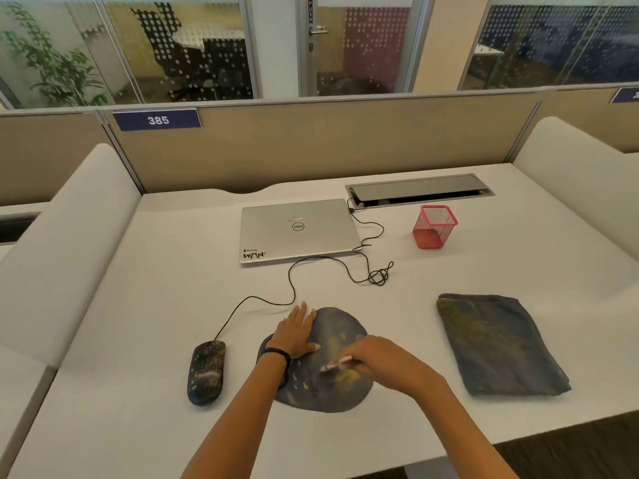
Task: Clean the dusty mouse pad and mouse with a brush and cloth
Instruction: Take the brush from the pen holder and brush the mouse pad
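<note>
A round dark mouse pad (pixel 333 392) speckled with yellow dust lies near the table's front edge. My left hand (pixel 296 331) rests flat on its upper left part, fingers spread. My right hand (pixel 377 357) grips a small pale brush (pixel 334 364) whose tip touches the middle of the pad. A dark wired mouse (pixel 206 372), also dusted yellow, sits on the table to the left of the pad. A folded dark blue cloth (pixel 498 344) with yellow dust on it lies to the right.
A shut silver laptop (pixel 297 229) sits behind the pad, with the mouse cable (pixel 294 281) looping in front of it. A red mesh pen holder (pixel 434 227) stands at the back right, next to a cable hatch (pixel 420 189). Beige partitions enclose the white table (pixel 155 305).
</note>
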